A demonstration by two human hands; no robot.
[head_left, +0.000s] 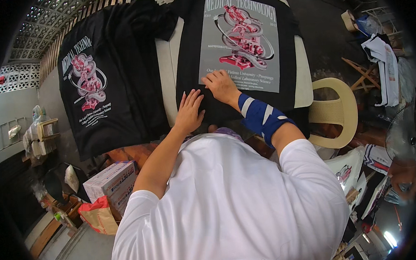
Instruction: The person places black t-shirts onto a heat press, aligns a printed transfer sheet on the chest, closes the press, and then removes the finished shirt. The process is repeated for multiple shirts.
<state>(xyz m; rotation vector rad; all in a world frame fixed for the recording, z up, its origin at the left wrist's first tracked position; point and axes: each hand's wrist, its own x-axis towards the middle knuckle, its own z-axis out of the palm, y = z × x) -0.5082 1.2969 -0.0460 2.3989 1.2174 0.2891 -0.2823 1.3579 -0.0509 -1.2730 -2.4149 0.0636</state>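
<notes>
A black T-shirt [190,47] lies spread on a white table in front of me. On its front lies a grey rectangular transfer film [209,51] with a red and white printed design and lettering. My right hand [221,86], with a blue and white band round the forearm, has its fingers bent together at the film's lower left corner; the fingertips partly hide the grip. My left hand [189,113] rests palm down on the shirt's lower left part, fingers stretched out, holding nothing. To the left hangs or lies a second black T-shirt [122,82] bearing the same kind of print.
The white table [304,74] shows along the shirt's right side. Beside it stands a beige plastic chair [346,110]. Cardboard boxes [112,180] and a red and tan bag [99,216] sit at the lower left. A fan [405,135] and a folding wooden stand [364,74] are at the right.
</notes>
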